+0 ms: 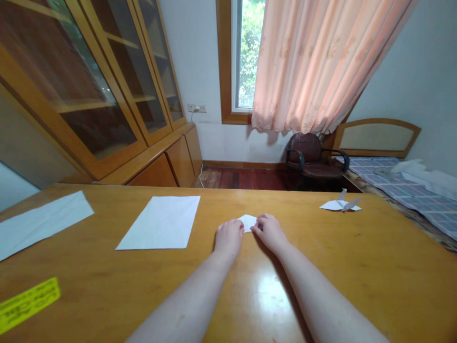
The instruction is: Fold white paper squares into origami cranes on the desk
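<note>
A small folded piece of white paper (248,222) lies on the wooden table, between my two hands. My left hand (229,236) is closed on its left edge, thumb and fingers together. On the opposite edge, my right hand (269,231) pinches the paper the same way. Both hands rest at table level, and their fingers cover the paper's left and right corners. The part that shows has a pointed top.
On the wooden table (143,295) lie a white paper sheet (162,221), a long paper strip (43,224) and a yellow label (30,305). A folded paper crane (341,204) stands at right. Beyond are a glass-door cabinet (143,143), an office chair (314,157) and a bed (403,181).
</note>
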`<action>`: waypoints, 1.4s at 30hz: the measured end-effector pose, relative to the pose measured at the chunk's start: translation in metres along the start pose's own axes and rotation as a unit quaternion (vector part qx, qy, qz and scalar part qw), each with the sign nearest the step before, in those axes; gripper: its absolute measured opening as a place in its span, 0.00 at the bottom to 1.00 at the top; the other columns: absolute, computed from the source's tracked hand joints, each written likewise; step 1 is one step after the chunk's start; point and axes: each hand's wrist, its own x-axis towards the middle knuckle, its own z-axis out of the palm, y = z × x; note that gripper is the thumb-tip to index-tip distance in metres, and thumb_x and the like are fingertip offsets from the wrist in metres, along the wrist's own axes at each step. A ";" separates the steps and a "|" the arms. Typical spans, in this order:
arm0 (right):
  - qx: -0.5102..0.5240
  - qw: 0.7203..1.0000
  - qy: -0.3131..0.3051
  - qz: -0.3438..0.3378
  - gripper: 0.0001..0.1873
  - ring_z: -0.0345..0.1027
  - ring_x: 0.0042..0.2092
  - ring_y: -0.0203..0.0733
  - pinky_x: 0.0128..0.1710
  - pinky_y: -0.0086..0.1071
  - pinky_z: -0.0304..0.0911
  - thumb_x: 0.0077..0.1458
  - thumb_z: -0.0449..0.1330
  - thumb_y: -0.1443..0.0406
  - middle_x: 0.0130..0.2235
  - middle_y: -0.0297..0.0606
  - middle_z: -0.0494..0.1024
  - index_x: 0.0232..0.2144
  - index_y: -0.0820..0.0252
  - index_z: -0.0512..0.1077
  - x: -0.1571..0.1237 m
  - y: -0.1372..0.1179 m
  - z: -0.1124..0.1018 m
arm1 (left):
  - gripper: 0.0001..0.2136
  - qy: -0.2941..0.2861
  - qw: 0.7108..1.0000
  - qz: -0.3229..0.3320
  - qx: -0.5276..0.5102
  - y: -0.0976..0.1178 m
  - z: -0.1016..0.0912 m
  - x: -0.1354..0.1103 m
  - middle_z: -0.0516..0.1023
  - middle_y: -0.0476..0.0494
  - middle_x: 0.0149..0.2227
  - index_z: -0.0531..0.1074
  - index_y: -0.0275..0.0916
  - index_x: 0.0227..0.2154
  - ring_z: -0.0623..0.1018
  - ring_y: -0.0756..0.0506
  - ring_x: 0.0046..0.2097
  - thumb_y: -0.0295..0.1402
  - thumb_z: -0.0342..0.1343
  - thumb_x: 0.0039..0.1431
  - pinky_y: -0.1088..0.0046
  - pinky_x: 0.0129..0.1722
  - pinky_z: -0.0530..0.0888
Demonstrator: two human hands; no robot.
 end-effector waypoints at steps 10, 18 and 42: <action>0.002 1.000 0.000 0.008 0.06 0.65 0.38 0.42 0.41 0.33 0.58 0.49 0.62 0.64 0.33 0.39 0.74 0.22 0.59 0.71 0.001 0.001 0.001 | 0.12 0.037 0.998 0.042 0.001 0.002 0.009 -0.003 0.76 0.44 0.45 0.73 0.42 0.39 0.70 0.43 0.53 0.27 0.45 0.61 0.62 0.54 0.62; -0.013 1.000 -0.002 0.021 0.08 0.64 0.38 0.42 0.40 0.32 0.57 0.50 0.62 0.62 0.33 0.39 0.73 0.22 0.59 0.71 0.002 0.001 0.001 | 0.18 -0.038 0.995 0.081 0.049 0.021 0.022 -0.014 0.66 0.35 0.58 0.65 0.33 0.54 0.63 0.41 0.60 0.29 0.42 0.62 0.56 0.60 0.56; -0.127 0.974 0.046 0.180 0.21 0.51 0.58 0.58 0.57 0.57 0.37 0.52 0.59 0.57 0.53 0.51 0.67 0.46 0.61 0.65 -0.002 0.007 0.005 | 0.30 -0.058 0.989 0.098 0.090 0.016 0.036 -0.017 0.49 0.36 0.65 0.51 0.28 0.62 0.50 0.40 0.66 0.42 0.42 0.61 0.54 0.63 0.51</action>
